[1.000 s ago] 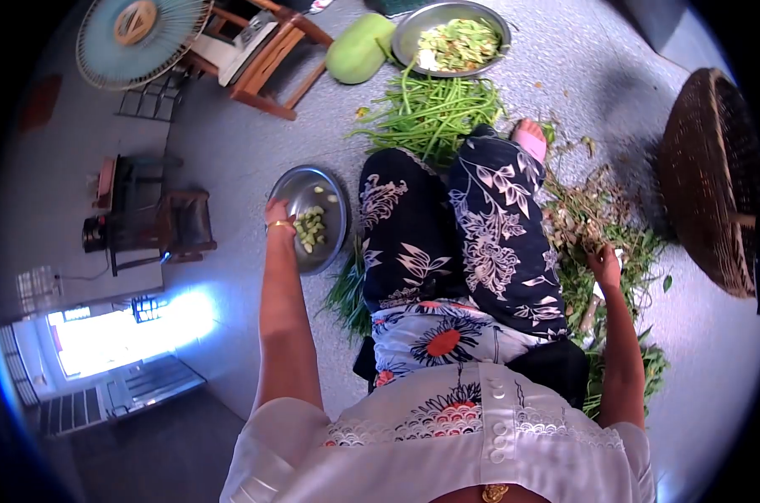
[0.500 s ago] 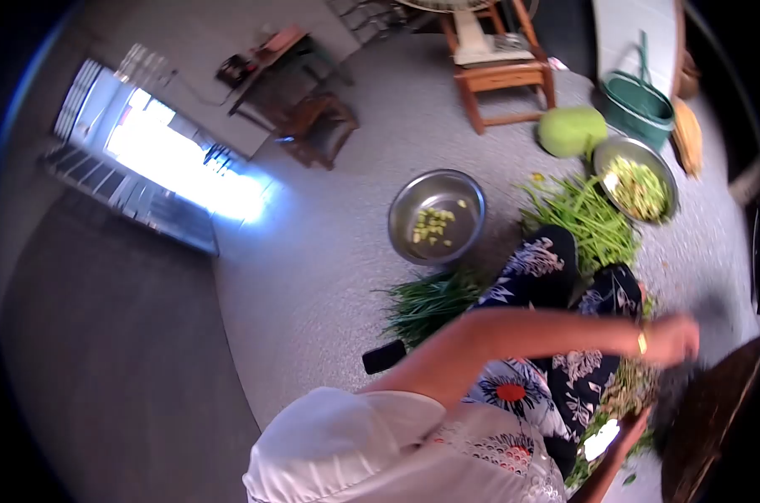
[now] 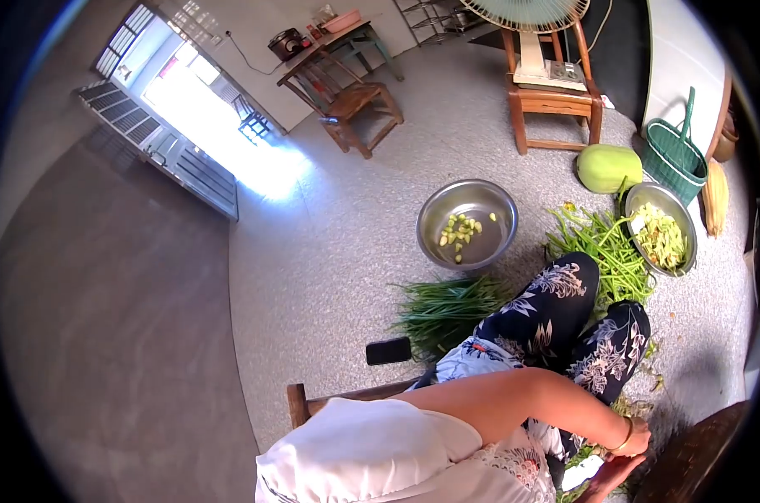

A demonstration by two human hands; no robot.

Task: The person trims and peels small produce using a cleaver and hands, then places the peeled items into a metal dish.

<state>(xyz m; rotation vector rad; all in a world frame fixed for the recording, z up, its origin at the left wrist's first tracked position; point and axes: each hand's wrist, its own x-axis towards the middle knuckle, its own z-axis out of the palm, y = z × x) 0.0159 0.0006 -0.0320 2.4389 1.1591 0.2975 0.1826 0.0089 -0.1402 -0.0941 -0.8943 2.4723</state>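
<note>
At the lower right, my left hand [image 3: 635, 438] reaches across my lap, its fingers bent down and mostly hidden. Just below it is my right hand [image 3: 614, 474], close against a white object [image 3: 582, 473] over green leafy scraps. What either hand holds is too small to make out. A steel basin [image 3: 468, 189] with pale green pieces [image 3: 461, 228] stands on the floor, away from both hands. Dark green long leaves [image 3: 447, 312] lie beside my leg. Long green stalks [image 3: 602, 251] are heaped past my knees, next to a second basin [image 3: 688, 251] of cut greens.
A woven basket [image 3: 698, 457] is close to my hands at the lower right. Farther off are a green melon [image 3: 608, 168], a green basket [image 3: 673, 155] and a wooden chair [image 3: 359, 102]. A black phone [image 3: 388, 351] lies on the floor at my left.
My left hand has left the steel basin and crossed over my lap to beside my right hand. The view has turned left, bringing the phone and green basket into sight.
</note>
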